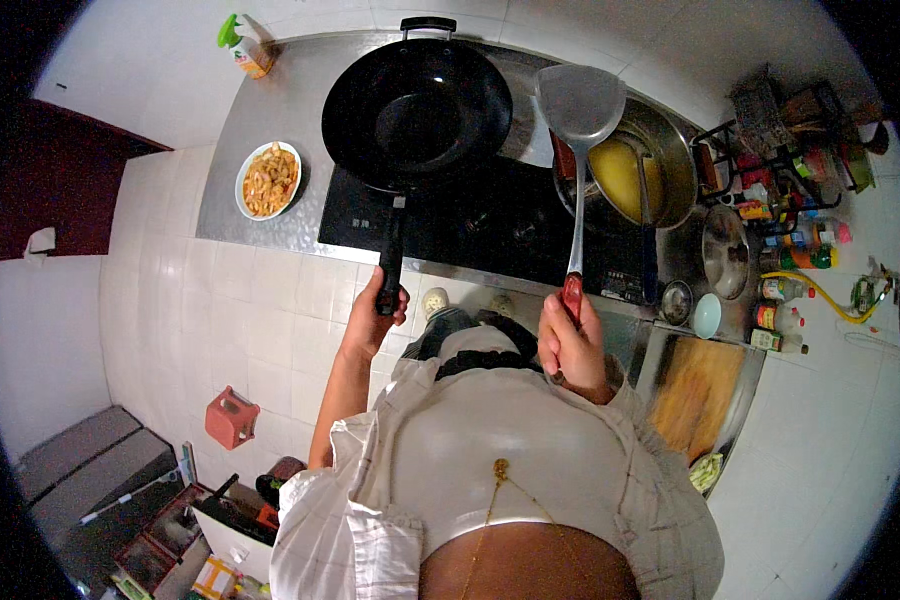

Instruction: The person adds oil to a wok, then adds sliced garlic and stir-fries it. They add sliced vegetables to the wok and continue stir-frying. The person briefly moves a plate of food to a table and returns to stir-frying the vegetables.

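My left hand [375,311] grips the long black handle of a wok [420,112]. The wok's dark inside shows no food, and its pan lies over the left part of the black glass cooktop [487,217]; whether it touches the surface I cannot tell. In my right hand [574,345] is the red grip of a metal wok spatula [581,105], held with its broad blade pointing away from me. The blade partly covers a steel pot [686,180] on the right, which has something yellow and a dark-handled utensil in it.
A white bowl of cooked food [270,181] stands on the left of the steel counter [225,176], with a green-topped spray bottle [249,52] behind. To the right are a pale blue bowl [707,316], a metal basin [724,251], seasoning bottles [784,289] and a wooden cutting board [697,390].
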A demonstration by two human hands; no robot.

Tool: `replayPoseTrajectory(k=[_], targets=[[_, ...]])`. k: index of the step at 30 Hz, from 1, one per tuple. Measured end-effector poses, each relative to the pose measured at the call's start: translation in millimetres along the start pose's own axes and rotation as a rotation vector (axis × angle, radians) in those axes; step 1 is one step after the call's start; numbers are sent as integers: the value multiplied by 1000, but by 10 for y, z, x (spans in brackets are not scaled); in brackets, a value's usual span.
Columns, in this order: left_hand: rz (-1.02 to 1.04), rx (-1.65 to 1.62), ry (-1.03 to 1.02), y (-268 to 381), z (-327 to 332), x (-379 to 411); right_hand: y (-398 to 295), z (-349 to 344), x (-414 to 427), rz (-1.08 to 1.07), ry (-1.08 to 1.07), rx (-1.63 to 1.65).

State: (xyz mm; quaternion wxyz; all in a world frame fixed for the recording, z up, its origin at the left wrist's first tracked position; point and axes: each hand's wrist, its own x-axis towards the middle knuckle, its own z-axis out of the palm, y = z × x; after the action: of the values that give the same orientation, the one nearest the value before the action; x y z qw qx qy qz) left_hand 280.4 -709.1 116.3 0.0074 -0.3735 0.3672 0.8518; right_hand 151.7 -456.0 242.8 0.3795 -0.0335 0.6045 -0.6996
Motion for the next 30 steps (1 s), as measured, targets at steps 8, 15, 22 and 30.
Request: replayPoseTrajectory(k=[8, 15, 22, 30], targets=[[30, 163, -13, 182, 134, -112, -3, 43, -4, 74, 19, 4], [87, 126, -8, 249, 201, -206, -37, -4, -9, 72, 4, 2], [116, 135, 26, 395, 298, -260, 5, -76, -21, 39, 35, 48], [89, 165, 77, 267, 245, -196, 33, -169, -13, 22, 1, 82]])
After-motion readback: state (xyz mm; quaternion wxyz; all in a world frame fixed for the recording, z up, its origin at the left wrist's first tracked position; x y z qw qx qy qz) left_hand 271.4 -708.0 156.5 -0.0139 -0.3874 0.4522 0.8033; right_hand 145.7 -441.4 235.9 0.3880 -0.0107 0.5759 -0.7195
